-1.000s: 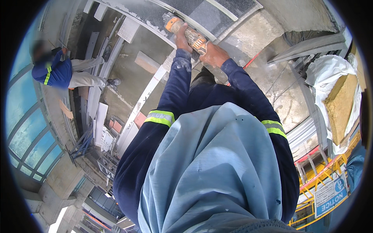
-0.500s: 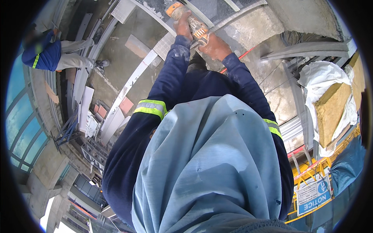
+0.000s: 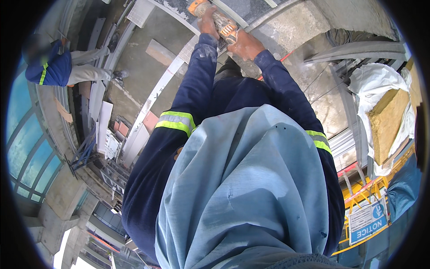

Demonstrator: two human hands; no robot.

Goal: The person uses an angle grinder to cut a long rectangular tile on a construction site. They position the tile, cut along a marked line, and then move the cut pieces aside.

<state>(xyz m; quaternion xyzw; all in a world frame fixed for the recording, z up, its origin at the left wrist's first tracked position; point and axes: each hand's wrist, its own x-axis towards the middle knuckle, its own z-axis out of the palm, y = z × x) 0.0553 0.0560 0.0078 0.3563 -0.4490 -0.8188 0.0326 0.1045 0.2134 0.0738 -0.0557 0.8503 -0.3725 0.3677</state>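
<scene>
At the top of the head view, both my hands grip a dusty orange-and-grey angle grinder [image 3: 222, 23]. My left hand [image 3: 207, 22] is wrapped round its body toward the orange front end. My right hand [image 3: 245, 45] closes on the rear, just behind the vent slots. The tool's front reaches the picture's upper edge, so I cannot see a disc or what it touches. Pale metal profiles [image 3: 233, 12] lie beside the tool. Dust coats my dark blue sleeves.
A co-worker [image 3: 56, 65] is at the far left, near long metal strips. A long white strip [image 3: 154, 92] runs left of my arm. On the right are a curved grey beam [image 3: 358, 51], yellow insulation board [image 3: 386, 121] in white sheeting, and a yellow barrier with a sign [image 3: 368, 222].
My view has shifted slightly, and the grinder sits a little higher in the picture. Both hands keep their grip. The co-worker's head has turned or lowered somewhat.
</scene>
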